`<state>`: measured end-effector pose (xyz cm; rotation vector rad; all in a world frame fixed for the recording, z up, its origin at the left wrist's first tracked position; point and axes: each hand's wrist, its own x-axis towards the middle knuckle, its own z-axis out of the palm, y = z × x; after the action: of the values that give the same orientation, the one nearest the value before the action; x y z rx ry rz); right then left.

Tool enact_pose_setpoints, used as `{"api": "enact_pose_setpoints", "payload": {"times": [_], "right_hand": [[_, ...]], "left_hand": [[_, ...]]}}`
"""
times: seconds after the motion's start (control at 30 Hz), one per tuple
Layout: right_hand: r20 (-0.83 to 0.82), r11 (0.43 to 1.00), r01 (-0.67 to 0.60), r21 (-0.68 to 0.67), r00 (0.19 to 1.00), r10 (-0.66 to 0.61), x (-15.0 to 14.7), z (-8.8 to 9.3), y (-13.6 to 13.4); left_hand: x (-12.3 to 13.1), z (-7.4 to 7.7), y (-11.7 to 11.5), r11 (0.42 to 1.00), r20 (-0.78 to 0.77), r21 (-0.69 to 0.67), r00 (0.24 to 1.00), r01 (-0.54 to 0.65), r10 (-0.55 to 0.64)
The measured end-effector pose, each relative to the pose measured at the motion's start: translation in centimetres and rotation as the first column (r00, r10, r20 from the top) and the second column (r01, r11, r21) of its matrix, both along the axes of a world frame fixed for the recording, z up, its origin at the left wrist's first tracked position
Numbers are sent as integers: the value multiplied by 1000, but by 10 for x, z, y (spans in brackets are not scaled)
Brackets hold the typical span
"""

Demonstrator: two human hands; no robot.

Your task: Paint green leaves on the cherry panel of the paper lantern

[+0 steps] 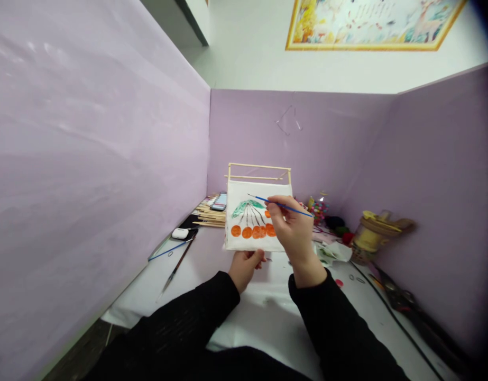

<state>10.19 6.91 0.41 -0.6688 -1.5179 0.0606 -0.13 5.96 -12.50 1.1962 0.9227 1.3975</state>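
My right hand [293, 230] is closed round a thin blue paintbrush [298, 210], its tip near the green leaves of a picture. The picture, orange round fruits on dark stems, is on a white panel [239, 191] held upright in front of me. A frame of pale wooden sticks [259, 166] rises behind the panel's top edge. My left hand [245, 269] grips the panel's bottom edge between thumb and fingers. Part of the painting's right side is hidden behind my right hand.
Left on the white-covered table [223, 338] lie a brown-handled brush [183, 259], another blue brush [168, 251], a white case [180, 233] and wooden sticks [208, 216]. At right stand a yellow-brown container [366, 238], a jar of coloured balls [320, 209], and pliers [398, 296]. Purple walls enclose the table.
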Motion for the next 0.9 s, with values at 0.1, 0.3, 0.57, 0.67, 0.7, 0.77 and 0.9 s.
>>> {"api": "enact_pose_setpoints", "payload": {"times": [0.1, 0.3, 0.57, 0.67, 0.7, 0.77, 0.9], "right_hand": [[57, 999, 52, 6, 997, -52, -3, -1, 2], [129, 994, 103, 37, 986, -107, -8, -5, 1], [187, 995, 102, 0, 977, -101, -11, -8, 4], [199, 993, 114, 8, 973, -114, -12, -9, 5], [200, 993, 116, 11, 973, -116, -13, -10, 5], [205, 994, 109, 7, 973, -108, -15, -11, 5], [196, 995, 96, -28, 977, -89, -16, -12, 5]], "left_hand": [[1, -2, 1, 1000, 1, 1, 1000, -20, 20], [2, -1, 1, 999, -6, -2, 999, -39, 39], [2, 1, -1, 1000, -33, -9, 999, -24, 23], [1, 1, -1, 1000, -44, -3, 999, -10, 10], [1, 0, -1, 1000, -50, -2, 999, -6, 6], [1, 0, -1, 1000, -58, -3, 998, -5, 5], [1, 1, 0, 1000, -65, -1, 998, -4, 4]]}}
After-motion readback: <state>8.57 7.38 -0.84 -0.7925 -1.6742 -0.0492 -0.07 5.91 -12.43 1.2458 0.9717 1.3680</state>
